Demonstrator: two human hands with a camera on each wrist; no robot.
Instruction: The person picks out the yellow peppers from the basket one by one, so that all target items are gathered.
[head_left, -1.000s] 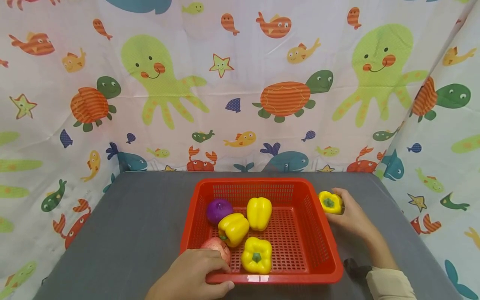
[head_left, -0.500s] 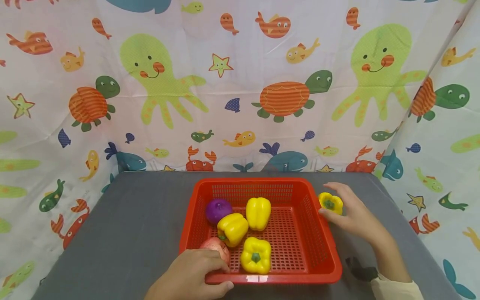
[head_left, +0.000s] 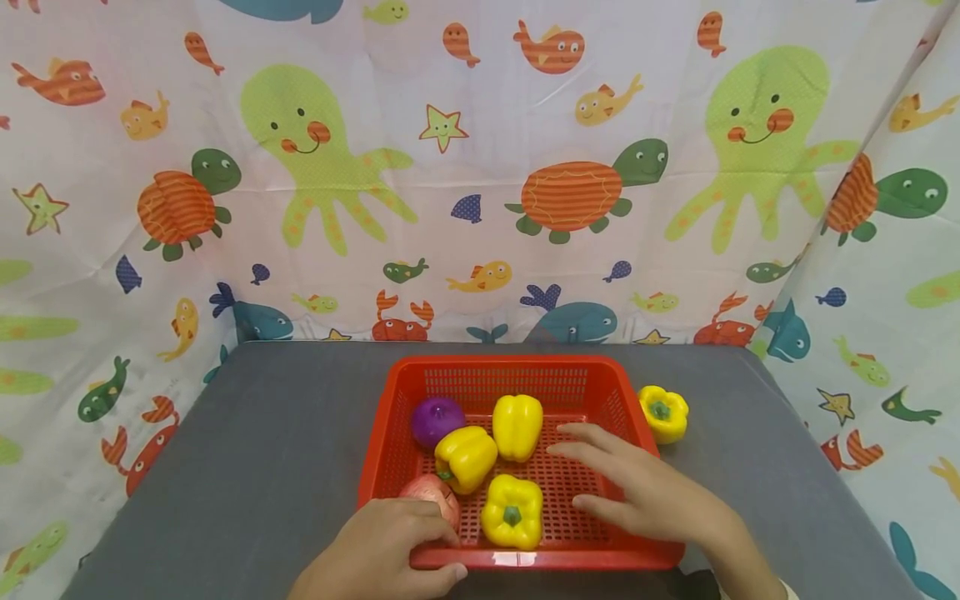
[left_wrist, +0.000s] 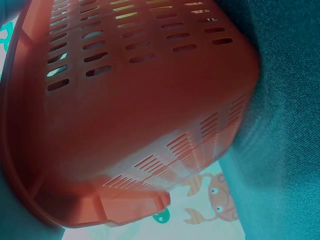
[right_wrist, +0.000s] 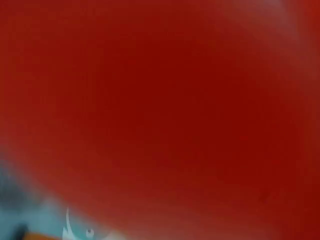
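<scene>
Yellow bell peppers (head_left: pixel 517 427) number four in the head view. Three lie in the red basket (head_left: pixel 510 362): the far pepper toward its far edge, the middle pepper (head_left: pixel 466 459) tipped on its side, and the near pepper (head_left: pixel 512 512), stem up, beside the near rim. The outside pepper (head_left: pixel 664 414) rests on the tabletop (head_left: pixel 300 433), just beyond the basket's right wall and toward its far right corner; whether it touches that wall, you cannot tell. A purple onion-like piece (head_left: pixel 438 422) sits by the far left corner, and a reddish fruit (head_left: pixel 431 497) at the near left corner, partly covered by your left hand (head_left: pixel 386 546).

Your left hand grips the near rim at that corner, thumb outside and fingers over the edge. Your right hand (head_left: pixel 637 492) is over the basket's right half, fingers spread well apart, with hold of nothing.

Handling: expect each glossy pepper to be light, firm and somewhat slippery. Take it across opposite lobes, below the stem; do not lift by the stem. Expect the basket to flex slightly; hold it by the rim.

In the left wrist view, you see the basket's slotted outer wall against the tabletop; your fingertips do not show.

In the right wrist view, red blur fills most of the frame; you cannot read the grip there.
</scene>
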